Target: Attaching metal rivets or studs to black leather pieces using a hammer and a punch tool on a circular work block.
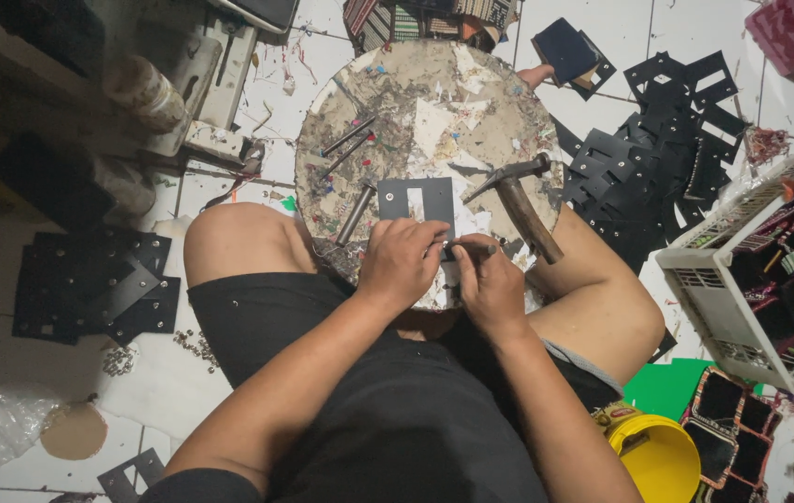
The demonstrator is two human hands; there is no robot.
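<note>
Black frame piece (416, 203) lies flat on round work block (434, 102) between the knees. Left hand (403, 261) curled, fingers pressing its near edge. Right hand (488, 284) closed, pinching a small punch (472, 249). Hammer (520, 200) lies just beside.

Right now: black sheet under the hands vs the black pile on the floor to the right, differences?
The black sheet lies single and flat on the round work block, its near edge under the left hand; the black pile is many overlapping pieces on the tiled floor, untouched. Both are dark, flat, with rectangular cut-outs.
</note>
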